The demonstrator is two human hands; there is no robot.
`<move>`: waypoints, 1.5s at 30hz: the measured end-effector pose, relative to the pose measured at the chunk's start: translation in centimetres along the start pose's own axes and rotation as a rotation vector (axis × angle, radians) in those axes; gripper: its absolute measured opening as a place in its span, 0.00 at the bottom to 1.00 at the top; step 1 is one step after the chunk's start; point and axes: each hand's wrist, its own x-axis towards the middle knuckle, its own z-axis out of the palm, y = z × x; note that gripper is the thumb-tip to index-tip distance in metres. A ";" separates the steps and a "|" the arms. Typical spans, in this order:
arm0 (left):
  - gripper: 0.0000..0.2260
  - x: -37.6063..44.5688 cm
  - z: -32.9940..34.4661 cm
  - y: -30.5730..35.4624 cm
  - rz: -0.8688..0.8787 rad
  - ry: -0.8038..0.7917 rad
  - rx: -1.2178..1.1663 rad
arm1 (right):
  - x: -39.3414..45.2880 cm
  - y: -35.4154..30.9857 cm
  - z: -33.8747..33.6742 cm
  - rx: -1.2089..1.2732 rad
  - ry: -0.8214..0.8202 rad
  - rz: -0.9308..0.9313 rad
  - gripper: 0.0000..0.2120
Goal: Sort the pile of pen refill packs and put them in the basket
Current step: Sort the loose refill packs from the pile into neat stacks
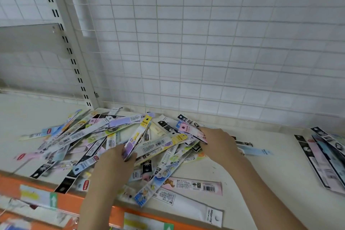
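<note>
A loose pile of long, thin pen refill packs [89, 142] in many colours lies on a white shelf [270, 177]. My left hand [113, 164] grips the lower end of a purple and yellow pack [137, 137] that sticks up out of the pile. At the pile's right edge my right hand [219, 144] holds a pink pack [190, 130], its fingers curled over it. A smaller set of packs [324, 157] lies apart at the far right of the shelf. No basket is in view.
A white wire grid panel [205, 43] backs the shelf, with a slotted upright post [74, 52] at the left. The shelf's front edge is orange [37, 188] with price labels. A few single packs [194, 186] lie near the front edge.
</note>
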 end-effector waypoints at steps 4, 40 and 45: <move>0.17 0.4 0.6 0.3 0.022 -0.041 0.033 | -1.0 1.0 -0.6 0.061 0.030 0.042 0.07; 0.10 -2.4 1.2 6.9 0.281 0.144 -0.326 | -9.3 4.2 -2.3 0.339 0.553 0.369 0.20; 0.14 -3.0 1.3 8.3 0.346 0.075 -0.505 | -10.1 4.8 -2.7 0.424 0.592 0.352 0.18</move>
